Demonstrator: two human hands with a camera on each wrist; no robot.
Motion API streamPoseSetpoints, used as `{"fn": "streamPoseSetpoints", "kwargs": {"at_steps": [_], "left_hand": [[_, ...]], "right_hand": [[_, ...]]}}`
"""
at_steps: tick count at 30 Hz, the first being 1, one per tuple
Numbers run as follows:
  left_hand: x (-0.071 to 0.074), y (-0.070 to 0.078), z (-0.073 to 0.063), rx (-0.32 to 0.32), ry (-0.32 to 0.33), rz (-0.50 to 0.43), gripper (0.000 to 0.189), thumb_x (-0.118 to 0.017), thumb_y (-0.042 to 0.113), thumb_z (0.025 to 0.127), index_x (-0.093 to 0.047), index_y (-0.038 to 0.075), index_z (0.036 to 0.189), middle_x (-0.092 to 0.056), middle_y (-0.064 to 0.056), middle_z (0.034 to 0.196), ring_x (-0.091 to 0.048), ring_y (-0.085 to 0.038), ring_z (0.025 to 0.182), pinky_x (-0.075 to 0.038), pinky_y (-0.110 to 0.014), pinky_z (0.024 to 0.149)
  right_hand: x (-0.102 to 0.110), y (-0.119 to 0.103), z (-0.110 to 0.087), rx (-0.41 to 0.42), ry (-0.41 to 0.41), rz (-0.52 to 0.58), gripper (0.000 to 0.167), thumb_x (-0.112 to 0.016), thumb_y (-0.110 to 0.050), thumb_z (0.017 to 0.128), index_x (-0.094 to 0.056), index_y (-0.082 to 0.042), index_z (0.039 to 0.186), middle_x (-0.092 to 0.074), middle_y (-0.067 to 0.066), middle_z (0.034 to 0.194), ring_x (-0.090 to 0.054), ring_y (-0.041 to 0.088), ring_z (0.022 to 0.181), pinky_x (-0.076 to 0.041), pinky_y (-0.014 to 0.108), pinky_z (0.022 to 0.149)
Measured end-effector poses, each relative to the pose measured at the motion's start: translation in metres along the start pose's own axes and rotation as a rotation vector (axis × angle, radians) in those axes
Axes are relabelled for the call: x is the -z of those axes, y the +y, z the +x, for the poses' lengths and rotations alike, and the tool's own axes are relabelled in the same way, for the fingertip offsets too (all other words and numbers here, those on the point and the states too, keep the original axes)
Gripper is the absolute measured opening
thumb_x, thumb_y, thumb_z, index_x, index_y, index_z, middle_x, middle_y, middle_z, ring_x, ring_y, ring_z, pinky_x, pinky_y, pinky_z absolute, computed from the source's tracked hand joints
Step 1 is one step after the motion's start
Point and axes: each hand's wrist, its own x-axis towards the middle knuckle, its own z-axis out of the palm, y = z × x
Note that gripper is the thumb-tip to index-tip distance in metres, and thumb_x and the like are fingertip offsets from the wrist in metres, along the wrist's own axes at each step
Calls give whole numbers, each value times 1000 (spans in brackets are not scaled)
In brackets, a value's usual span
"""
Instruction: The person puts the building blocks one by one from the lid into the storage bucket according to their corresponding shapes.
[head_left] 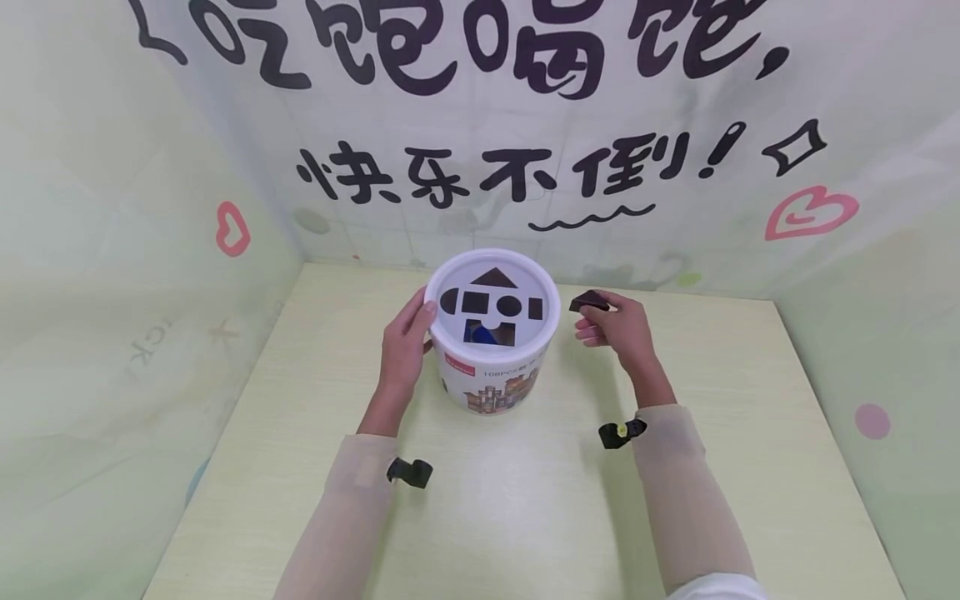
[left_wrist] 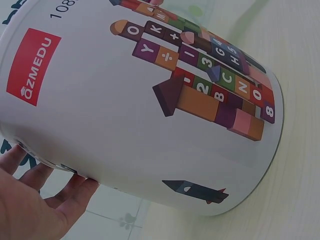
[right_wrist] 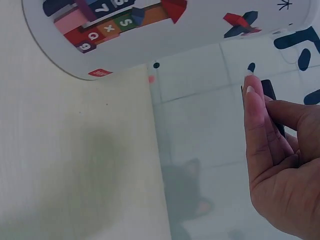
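Observation:
A white round bucket (head_left: pixel 457 385) of toy building blocks stands on the table, printed with coloured letter blocks and a red label (left_wrist: pixel 34 67). Its white lid (head_left: pixel 459 279) has several shaped cut-outs, and something blue shows through the lowest one. My left hand (head_left: pixel 405 333) grips the bucket's left side, thumb at the lid's rim, fingers (left_wrist: pixel 75 197) against the wall. To the right of the bucket, my right hand (head_left: pixel 622 329) pinches a dark triangular block (head_left: pixel 588 300) between thumb and fingers, close to the rim. In the right wrist view the fingers partly hide this block (right_wrist: pixel 269 90).
The pale wooden table (head_left: pixel 510 508) meets a printed cloth backdrop (head_left: pixel 420 233) with dark lettering just behind the bucket. Cloth walls also rise at both sides. Each wrist wears a black strap (head_left: pixel 410 472) with a small camera.

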Motion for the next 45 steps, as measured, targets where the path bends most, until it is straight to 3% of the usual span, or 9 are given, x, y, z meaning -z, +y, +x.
{"fn": "streamPoseSetpoints", "kwargs": {"at_steps": [19,45], "left_hand": [[1,-1,-1,-1,-2,8,51,-52,57,94,-50,37,141,-52,8,143,-54,-18,124,-53,-48,95],[0,1,-2,0,-3,20,52,-52,57,94,-50,36,142,-52,7,144,-54,-19,126,-53,-49,95]], "right_hand": [[-10,-55,-21,96,10,-26,52,-66,-16,93,-50,-9,142,-71,11,78,-71,19,63,-61,33,61],[-44,-86,-32,176,-55,18,48,-69,-10,90,-54,-6,136,-69,11,73,-69,18,57,-61,32,57]]}}
